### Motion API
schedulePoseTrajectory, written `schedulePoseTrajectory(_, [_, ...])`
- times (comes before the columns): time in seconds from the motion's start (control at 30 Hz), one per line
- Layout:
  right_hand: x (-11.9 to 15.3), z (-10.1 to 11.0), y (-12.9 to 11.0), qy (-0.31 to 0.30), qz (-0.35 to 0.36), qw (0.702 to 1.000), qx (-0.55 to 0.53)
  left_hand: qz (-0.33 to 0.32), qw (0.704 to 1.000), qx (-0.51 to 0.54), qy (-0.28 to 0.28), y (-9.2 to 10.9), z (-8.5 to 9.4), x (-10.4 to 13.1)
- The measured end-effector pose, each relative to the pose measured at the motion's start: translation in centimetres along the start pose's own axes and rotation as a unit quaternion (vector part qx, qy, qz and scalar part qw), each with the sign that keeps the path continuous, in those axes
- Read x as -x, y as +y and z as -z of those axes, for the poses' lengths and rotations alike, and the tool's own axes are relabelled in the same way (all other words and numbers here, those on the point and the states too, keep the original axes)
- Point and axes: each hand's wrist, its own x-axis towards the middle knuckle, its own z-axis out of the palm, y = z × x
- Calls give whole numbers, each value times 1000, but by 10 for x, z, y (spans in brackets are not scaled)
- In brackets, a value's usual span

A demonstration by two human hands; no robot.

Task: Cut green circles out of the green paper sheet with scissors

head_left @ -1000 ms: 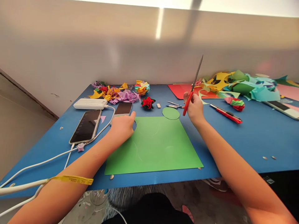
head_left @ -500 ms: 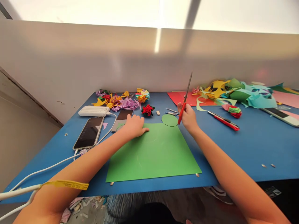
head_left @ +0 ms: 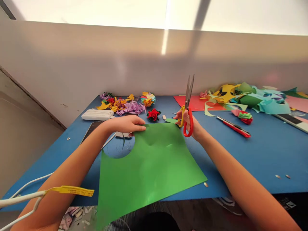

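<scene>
While the left hand pinches the far edge of the green sheet between thumb and fingers, the right hand clasps the scissors by the handles, blades slightly apart. The sheet overhangs the near edge of the blue table; a red paper flower lies beyond it.

Two bare arms reach in from the frame's bottom corners. I see the left arm slanting up from lower left, wrist bent, its left grip pinched near centre and pointing right. The right arm angles from lower right, its right grip curled just right of centre.
</scene>
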Motion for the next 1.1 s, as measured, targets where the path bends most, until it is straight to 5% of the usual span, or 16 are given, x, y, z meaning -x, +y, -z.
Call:
schedulePoseTrajectory(0.13, [1, -2, 1, -6, -4, 1000, -24, 21, 990, 135, 19, -15, 19, 26])
schedulePoseTrajectory(0.27, [5, 1, -5, 13, 7, 999, -42, 20, 946, 253, 204, -31, 32, 39])
schedulePoseTrajectory(0.37, [8, 0, -6, 31, 36, 997, -58, -54, 831, 370, 412, -31, 33, 36])
schedulePoseTrajectory(0.47, [11, -6, -5, 14, 50, 995, -80, -127, 639, 499, 572, -17, 22, 26])
schedulePoseTrajectory(0.63, [29, -22, -12, -179, -17, 978, -109, -135, 646, 598, 455, 18, -12, 13])
schedulePoseTrajectory(0.77, [50, -29, -24, -403, -49, 910, -78, -152, 655, 599, 435, 29, -29, 9])
schedulePoseTrajectory(0.93, [63, -36, -20, -409, -45, 911, -23, -141, 705, 511, 471, 26, -51, 3])
schedulePoseTrajectory(1.1, [69, -43, -19, -391, -33, 920, -24, -52, 788, 449, 418, 32, -76, 1])
